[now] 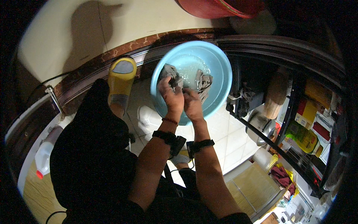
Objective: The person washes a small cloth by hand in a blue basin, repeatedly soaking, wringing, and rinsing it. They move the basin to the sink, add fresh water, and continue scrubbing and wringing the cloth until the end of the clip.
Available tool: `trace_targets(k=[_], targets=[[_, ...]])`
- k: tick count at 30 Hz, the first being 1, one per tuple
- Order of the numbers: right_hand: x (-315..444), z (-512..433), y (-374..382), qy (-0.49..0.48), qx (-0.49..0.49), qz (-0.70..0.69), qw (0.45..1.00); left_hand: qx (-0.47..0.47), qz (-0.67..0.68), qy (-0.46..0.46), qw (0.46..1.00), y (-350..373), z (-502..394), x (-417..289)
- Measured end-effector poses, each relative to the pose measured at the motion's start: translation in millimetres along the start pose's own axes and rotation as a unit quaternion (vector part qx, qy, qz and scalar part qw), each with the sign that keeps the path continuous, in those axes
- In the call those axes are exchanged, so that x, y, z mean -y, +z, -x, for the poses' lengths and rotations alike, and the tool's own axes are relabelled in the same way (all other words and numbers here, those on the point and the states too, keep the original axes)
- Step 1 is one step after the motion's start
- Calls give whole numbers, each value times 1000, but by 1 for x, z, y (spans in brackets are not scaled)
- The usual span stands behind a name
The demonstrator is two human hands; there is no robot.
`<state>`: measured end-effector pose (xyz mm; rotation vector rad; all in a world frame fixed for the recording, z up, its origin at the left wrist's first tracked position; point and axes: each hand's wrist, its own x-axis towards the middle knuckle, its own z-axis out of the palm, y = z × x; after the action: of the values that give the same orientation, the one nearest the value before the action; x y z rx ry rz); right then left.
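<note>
Both my hands are inside a light-blue plastic basin that holds some clear water. Grey wet cloth is bunched at my left hand, whose fingers curl around it. More grey cloth hangs from the far side of my right hand, which is closed on it in a fist. My two hands nearly touch. Whether the two grey parts are a single piece cannot be told, since my hands hide the middle. A black strap with a small box sits on each wrist.
A black metal rack with a metal pot and a yellow-green bottle stands at right. One yellow slipper is left of the basin. A red tub is at the top, a plastic jug at far left.
</note>
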<state>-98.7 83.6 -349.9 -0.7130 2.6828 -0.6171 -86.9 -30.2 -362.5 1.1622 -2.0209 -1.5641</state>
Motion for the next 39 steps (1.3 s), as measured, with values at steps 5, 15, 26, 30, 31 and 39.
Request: trace_targets(k=[5,15,26,30,31,39], targets=[[-23,-9,32,96,73,40,992,45,-26,-150,987,13,28,38],[-23,-34,1,331,136,-339,870,229,363,-361,828,10,22,44],[55,-5,-113,263,-167,-531,788,405,333,-207,826,-28,-14,-40],[86,6,-157,184,-241,-571,763,463,315,-158,814,-44,-30,-68],[92,9,-168,162,-252,-576,761,477,290,-127,820,-49,-34,-75],[91,20,-208,264,-345,-514,740,483,323,-143,801,-67,-55,-89]])
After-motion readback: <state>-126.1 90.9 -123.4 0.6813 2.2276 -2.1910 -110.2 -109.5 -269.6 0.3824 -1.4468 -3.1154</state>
